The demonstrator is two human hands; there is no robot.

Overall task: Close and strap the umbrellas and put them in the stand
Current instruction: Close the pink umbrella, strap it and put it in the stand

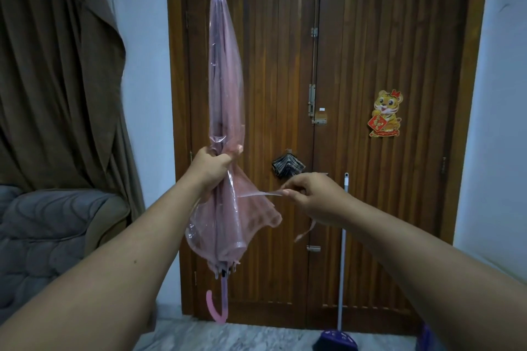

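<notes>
Head view: the left hand grips the closed pink umbrella. The right hand pinches its strap. Next, wrap it around, probably.

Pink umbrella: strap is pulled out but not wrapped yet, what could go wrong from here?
1. The left hand grips the pink umbrella only mid-canopy; the loose folds below flare out, so the strap may close over a bulge or miss some folds.
2. The right hand pinches just the thin strap end; it may slip free.
3. The broom stands close to the right arm and could be knocked.
</notes>
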